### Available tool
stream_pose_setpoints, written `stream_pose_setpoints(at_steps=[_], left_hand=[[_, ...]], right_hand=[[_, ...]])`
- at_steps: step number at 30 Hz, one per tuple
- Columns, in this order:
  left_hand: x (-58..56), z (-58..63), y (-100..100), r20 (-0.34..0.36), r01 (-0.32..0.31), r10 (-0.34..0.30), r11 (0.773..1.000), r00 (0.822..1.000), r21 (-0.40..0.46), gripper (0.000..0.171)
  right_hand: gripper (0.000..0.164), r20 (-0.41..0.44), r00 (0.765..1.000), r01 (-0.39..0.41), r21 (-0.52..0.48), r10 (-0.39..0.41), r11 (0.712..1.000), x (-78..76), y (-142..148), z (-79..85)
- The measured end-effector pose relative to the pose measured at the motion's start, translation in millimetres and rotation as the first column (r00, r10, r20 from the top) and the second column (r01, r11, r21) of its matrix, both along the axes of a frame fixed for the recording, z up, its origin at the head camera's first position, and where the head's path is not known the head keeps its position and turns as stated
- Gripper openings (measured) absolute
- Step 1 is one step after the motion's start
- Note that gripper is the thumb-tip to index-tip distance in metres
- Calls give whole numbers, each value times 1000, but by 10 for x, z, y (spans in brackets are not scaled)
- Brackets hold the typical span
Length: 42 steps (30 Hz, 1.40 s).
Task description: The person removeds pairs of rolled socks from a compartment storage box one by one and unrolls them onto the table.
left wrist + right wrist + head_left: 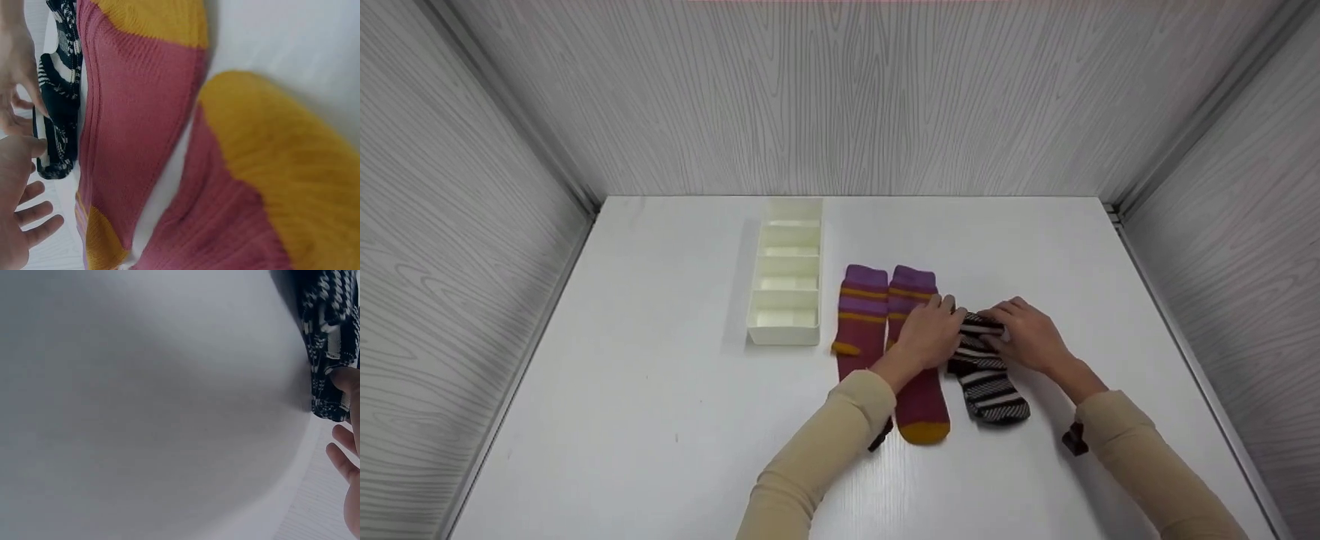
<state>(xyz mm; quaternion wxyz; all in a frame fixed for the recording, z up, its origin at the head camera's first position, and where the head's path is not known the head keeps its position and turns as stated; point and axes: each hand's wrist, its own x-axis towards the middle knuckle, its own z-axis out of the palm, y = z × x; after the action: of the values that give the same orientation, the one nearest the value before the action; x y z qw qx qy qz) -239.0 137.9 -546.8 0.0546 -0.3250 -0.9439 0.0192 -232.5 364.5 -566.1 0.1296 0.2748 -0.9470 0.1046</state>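
A black-and-white striped sock lies on the white table with its upper part folded over; whether a second one lies under it, I cannot tell. My left hand pinches the left end of the fold, thumb on top, with other fingers spread in the left wrist view. At the fold's right end, my right hand holds the fabric between thumb and fingers; the right wrist view shows its thumb pressed on the sock. Two maroon socks with mustard toes and purple cuffs, a left one and a right one, lie flat beneath my left forearm.
Left of the socks stands a long cream organizer box, divided into several compartments. Grey wood-grain panels wall the table at the back and both sides. Dark wrist-strap pieces show under the sleeves.
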Motion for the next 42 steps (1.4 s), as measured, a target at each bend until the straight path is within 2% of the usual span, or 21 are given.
stream_pose_setpoints(at_steps=[6, 13, 18, 20, 22, 25, 27, 30, 34, 38, 42], left_hand=[[56, -48, -1, -9, 3, -3, 1000, 1000, 2, 41], [45, -82, -5, -49, -3, 5, 1000, 999, 29, 34], [4, -84, 11, -49, -1, 3, 999, 999, 44, 30], [-16, -85, 23, -35, -8, 9, 999, 999, 39, 30], [-32, -90, 36, -22, -13, 13, 999, 1000, 29, 31], [-60, -92, 54, -8, -21, 21, 1000, 1000, 16, 32], [-82, -93, 63, -3, -21, 21, 1000, 1000, 3, 32], [-116, -90, 75, 7, -20, 20, 1000, 1000, -8, 31], [-159, -85, 70, 31, -11, 11, 1000, 999, -11, 29], [-175, -67, 53, 62, -3, 4, 1000, 998, -18, 30], [-169, -48, 52, 65, 0, 1, 1000, 998, -21, 34]], right_hand=[[32, 150, 987, 49, 7, -50, 999, -105, -39, 81], [31, 337, 940, 65, -21, -54, 998, -160, -115, 162], [31, 389, 918, 104, -60, -73, 993, -146, -118, 176], [32, 365, 928, 104, -71, -71, 992, -122, -97, 166], [32, 303, 951, 85, -77, -58, 993, -89, -69, 151], [32, 153, 988, 24, -72, -12, 997, -36, -38, 121], [32, 46, 999, -14, -52, 16, 999, -6, -28, 102], [35, -68, 996, -60, -26, 58, 998, 23, -20, 78], [41, -157, 983, -101, 6, 100, 995, 20, -15, 30], [45, -207, 970, -121, 33, 126, 992, -13, -22, -26], [44, -206, 972, -106, 43, 113, 993, -55, -18, -60]])
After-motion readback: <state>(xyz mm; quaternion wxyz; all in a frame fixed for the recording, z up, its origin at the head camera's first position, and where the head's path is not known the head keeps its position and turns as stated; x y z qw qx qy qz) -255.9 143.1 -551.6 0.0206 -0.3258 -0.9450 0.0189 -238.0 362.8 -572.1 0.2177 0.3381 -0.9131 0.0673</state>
